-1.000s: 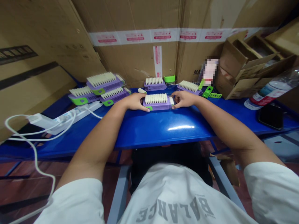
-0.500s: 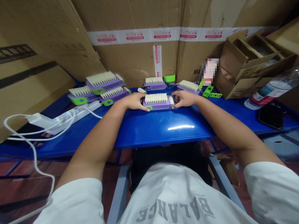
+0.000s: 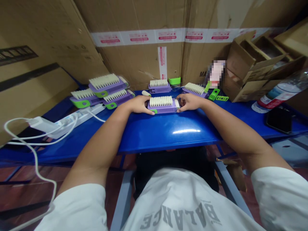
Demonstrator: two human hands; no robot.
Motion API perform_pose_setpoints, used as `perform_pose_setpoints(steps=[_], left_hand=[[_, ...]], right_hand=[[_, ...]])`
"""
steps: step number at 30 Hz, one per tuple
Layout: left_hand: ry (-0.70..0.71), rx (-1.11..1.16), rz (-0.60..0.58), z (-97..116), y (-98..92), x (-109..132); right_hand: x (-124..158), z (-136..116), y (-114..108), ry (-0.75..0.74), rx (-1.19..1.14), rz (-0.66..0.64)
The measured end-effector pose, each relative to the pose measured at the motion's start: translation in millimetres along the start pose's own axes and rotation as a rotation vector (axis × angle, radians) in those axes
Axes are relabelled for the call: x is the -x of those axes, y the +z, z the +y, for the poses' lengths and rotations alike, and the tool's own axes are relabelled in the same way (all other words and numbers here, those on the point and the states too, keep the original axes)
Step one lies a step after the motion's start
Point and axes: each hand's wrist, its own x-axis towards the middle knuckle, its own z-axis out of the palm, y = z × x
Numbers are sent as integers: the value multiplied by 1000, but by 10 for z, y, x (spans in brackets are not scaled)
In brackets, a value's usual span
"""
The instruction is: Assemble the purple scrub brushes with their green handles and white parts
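A purple scrub brush (image 3: 161,105) with cream bristles facing up lies on the blue table in front of me. Its left end, with a green part, is gripped by my left hand (image 3: 140,104). My right hand (image 3: 189,102) grips the other end, where a white piece and a clear part show. Behind it rests a second purple brush (image 3: 159,86), with a small white-and-green piece (image 3: 146,93) to its left. Another purple brush (image 3: 194,89) lies just beyond my right hand. Some of my fingers are hidden behind the held brush.
Several brushes (image 3: 107,84) are piled at the left, beside a white power strip (image 3: 79,119) with cables. Green parts (image 3: 214,94), an open cardboard box (image 3: 250,64), a water bottle (image 3: 276,94) and a black phone (image 3: 279,121) stand at the right. Large cartons (image 3: 141,61) wall the back.
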Motion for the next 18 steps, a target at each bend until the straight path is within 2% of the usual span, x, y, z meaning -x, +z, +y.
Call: perform_pose_setpoints(steps=[18], left_hand=[[-5,12,5,10,7,-2]], right_hand=[[17,-62,-12,8,17,-9]])
